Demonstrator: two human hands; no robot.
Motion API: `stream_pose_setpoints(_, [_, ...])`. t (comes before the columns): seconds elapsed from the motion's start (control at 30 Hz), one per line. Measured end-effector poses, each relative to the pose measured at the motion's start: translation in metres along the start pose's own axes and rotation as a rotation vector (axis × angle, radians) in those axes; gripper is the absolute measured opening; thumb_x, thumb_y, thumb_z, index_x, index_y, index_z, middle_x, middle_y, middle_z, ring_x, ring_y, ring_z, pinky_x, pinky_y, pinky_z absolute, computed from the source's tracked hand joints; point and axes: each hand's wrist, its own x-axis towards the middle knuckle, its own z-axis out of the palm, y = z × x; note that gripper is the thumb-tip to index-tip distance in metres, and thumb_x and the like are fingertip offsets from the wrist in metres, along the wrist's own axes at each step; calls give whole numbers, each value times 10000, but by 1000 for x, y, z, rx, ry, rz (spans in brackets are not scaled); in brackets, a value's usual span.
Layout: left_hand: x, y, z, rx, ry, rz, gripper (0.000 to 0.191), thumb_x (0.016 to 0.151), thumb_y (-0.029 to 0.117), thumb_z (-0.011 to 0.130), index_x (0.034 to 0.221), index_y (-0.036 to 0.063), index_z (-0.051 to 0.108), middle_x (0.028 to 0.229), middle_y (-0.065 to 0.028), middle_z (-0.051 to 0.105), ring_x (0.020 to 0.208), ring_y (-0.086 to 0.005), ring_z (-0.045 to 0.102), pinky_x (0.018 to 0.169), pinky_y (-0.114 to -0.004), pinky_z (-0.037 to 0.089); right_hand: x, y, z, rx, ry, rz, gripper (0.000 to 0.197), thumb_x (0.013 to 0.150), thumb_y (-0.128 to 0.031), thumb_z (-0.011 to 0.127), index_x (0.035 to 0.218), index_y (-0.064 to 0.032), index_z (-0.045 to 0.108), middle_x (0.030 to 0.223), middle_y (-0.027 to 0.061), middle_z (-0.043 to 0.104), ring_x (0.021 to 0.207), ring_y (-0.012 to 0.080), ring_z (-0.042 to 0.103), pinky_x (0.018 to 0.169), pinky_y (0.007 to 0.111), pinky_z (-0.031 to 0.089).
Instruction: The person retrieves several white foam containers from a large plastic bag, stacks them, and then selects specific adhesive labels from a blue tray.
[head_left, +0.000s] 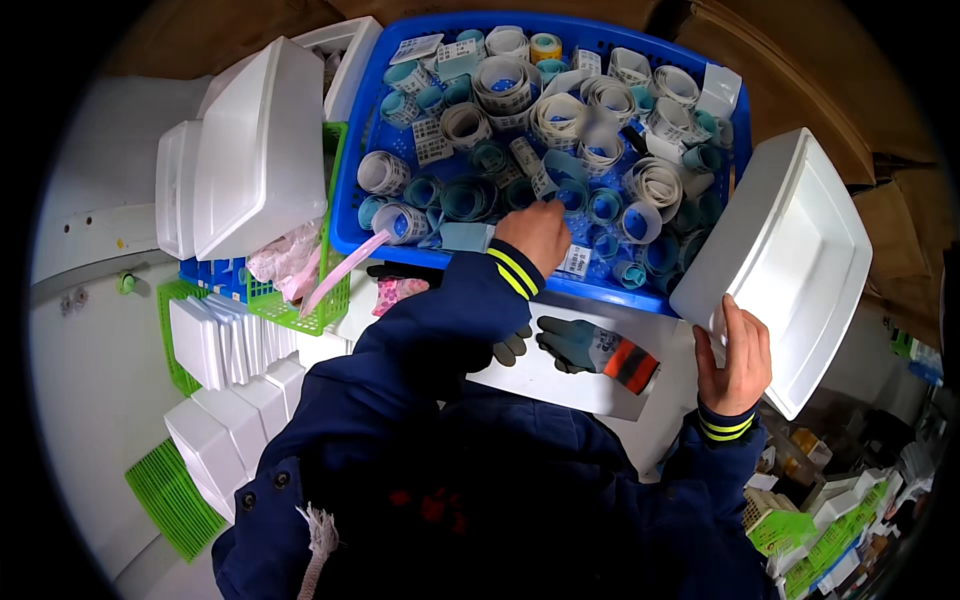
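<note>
A blue plastic basket (611, 289) in front of me holds many rolls of printed labels, some white, some with teal backing. My left hand (536, 234) reaches over its near side with fingers curled down beside a teal label roll (571, 196). The fingertips are partly hidden, so whether they pinch anything is unclear. A flat printed label (576, 259) lies just right of that hand. On the right, a white foam box (795, 270) stands tilted against the basket, its open side facing right. My right hand (735, 360) grips its near edge, thumb and fingers around the rim.
A grey-blue work glove with an orange cuff (600, 352) lies on a white board (637, 401) below the basket. Foam boxes (262, 157), a green crate (300, 319) and stacked foam lids (217, 337) crowd the left. Cardboard (780, 90) borders the back right.
</note>
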Motion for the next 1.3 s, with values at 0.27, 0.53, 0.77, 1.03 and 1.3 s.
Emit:
stream_pose_setpoints(0.27, [33, -14, -12, -12, 306, 77, 393, 718, 192, 676, 1020, 38, 478, 899, -185, 571, 760, -374, 580, 647, -446, 479, -1, 0, 2, -3, 3, -8, 534, 606, 46, 707, 1118, -4, 564, 878, 139, 611, 827, 299, 582, 696, 349, 486])
stream_pose_setpoints(0.53, [29, -12, 1, -41, 180, 76, 252, 736, 27, 553, 974, 43, 474, 854, -202, 586, 755, -391, 576, 629, -474, 471, -1, 0, 0, -4, -13, 29, 496, 617, 42, 703, 1095, 2, 577, 880, 136, 605, 838, 300, 576, 705, 350, 486])
stream_pose_setpoints(0.77, [9, -16, 12, -239, -259, 141, 394, 751, 234, 636, 1081, 41, 539, 930, -191, 622, 833, -362, 605, 757, -426, 476, -1, -1, 1, 8, -6, 14, 511, 621, 44, 704, 1110, -2, 565, 894, 138, 608, 841, 300, 575, 709, 348, 484])
stream_pose_setpoints(1.03, [18, -33, -31, -192, -111, 134, 209, 773, 193, 615, 944, 73, 626, 802, -138, 641, 735, -308, 621, 664, -389, 492, -1, -1, 2, -26, -14, 11, 522, 614, 47, 711, 1113, -2, 566, 880, 137, 615, 835, 295, 582, 704, 346, 491])
stream_pose_setpoints(1.3, [65, -91, -41, 356, -197, -3, 290, 780, 360, 614, 836, 78, 651, 845, -136, 614, 832, -316, 593, 713, -427, 478, 4, -3, 2, -42, -35, 3, 526, 621, 53, 707, 1123, 0, 560, 905, 145, 607, 833, 295, 578, 715, 343, 487])
